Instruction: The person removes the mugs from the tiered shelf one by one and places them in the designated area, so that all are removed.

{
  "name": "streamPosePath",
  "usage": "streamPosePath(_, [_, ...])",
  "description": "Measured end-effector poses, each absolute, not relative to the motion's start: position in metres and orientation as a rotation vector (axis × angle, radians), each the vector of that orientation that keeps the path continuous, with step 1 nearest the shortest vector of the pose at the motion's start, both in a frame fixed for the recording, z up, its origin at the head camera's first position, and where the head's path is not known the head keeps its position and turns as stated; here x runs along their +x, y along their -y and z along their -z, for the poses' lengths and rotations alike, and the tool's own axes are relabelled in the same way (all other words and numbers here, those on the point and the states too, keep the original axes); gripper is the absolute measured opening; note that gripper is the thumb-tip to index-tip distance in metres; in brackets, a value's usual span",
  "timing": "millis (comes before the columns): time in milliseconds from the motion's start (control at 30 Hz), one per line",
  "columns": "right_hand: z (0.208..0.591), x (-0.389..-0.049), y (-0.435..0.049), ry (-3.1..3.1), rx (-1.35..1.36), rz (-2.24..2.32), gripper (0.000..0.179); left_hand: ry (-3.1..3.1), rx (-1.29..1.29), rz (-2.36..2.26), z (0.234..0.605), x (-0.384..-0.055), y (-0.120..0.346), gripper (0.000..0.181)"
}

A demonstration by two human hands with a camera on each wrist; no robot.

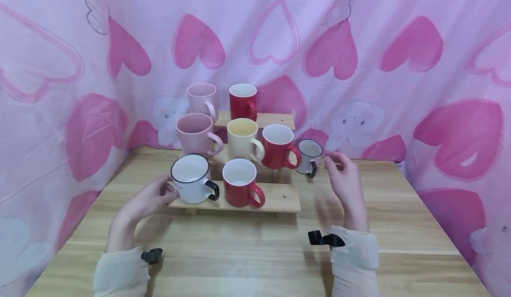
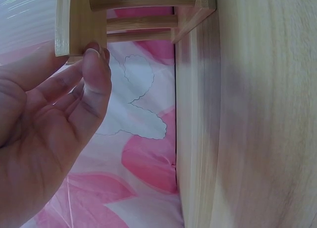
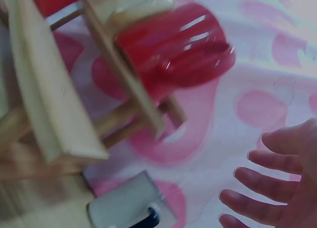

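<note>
My left hand is at the left end of the lowest shelf, fingertips right by a white mug with a black rim and handle. In the left wrist view, the thumb lies close against the board end, and the fingers reach up past it. My right hand is beside a smaller grey-white mug with a black handle, right of the rack. The right wrist view shows its fingers spread loosely, apart from that mug and holding nothing.
A three-step wooden rack stands on the wooden table. The lowest step also bears a red mug. Above are pink, cream and red mugs, then pink and red ones. Heart-patterned cloth hangs behind.
</note>
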State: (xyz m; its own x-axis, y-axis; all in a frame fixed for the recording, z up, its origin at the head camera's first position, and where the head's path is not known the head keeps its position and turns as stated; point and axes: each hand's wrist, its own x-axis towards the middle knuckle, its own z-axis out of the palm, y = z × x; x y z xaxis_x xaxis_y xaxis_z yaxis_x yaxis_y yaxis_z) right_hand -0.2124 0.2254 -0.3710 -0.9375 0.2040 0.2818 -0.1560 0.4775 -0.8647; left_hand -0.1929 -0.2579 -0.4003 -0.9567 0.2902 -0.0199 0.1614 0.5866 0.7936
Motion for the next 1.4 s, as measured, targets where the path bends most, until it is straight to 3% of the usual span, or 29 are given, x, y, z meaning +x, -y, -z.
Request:
streamPosePath(600, [0.322,-0.191,-0.169,2.252,0.257,-1.339,0.025,-2.663,0.383,-1.329,0.402,-0.194,0.258,0.036])
streamPosePath(1000, [0.290,-0.216,-0.120,2.358,0.848,-0.866,0.017,-2.663,0.379,-1.337,0.400,-0.191,0.262,0.037])
streamPosePath(1400, [0.273,-0.275,-0.098,2.553,1.035,-0.599,0.019,-2.651,0.389,-1.372,0.404,-0.190,0.260,0.039])
